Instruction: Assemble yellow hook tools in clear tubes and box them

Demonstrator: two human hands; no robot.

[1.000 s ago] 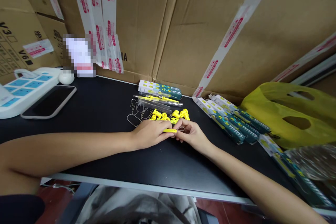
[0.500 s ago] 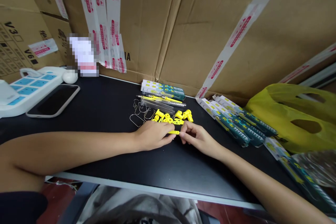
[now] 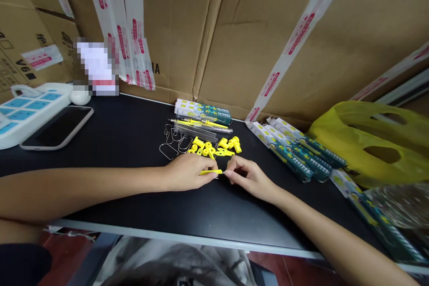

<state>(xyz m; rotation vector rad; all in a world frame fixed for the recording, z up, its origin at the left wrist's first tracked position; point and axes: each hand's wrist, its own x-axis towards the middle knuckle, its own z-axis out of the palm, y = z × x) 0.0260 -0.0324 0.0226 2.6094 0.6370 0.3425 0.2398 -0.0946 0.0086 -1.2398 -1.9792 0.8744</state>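
My left hand (image 3: 189, 173) is closed around a slim yellow plastic piece (image 3: 210, 172), whose end with a small hole points right. My right hand (image 3: 250, 178) pinches a tiny thin metal piece (image 3: 223, 173) against that end; its exact kind is too small to make out. Just beyond my fingers lie several loose yellow plastic parts (image 3: 198, 142), some of them round and hollow. Bent metal wire hooks (image 3: 184, 144) rest to their left. Behind these are clear plastic tubes (image 3: 197, 133) and slender yellow-and-metal rods (image 3: 196, 122).
Printed boxes (image 3: 204, 109) lie at the back of the black table (image 3: 201, 214), with more boxes (image 3: 288, 147) on the right beside a yellow plastic bag (image 3: 335, 129). On the left are a phone (image 3: 58, 128) and a power strip (image 3: 50, 103). Cardboard (image 3: 174, 31) walls the back.
The yellow piece's holed end has come away from my right fingertips, exposing thin metal between them. More of the yellow piece shows in my left hand. The whole view has shifted slightly.
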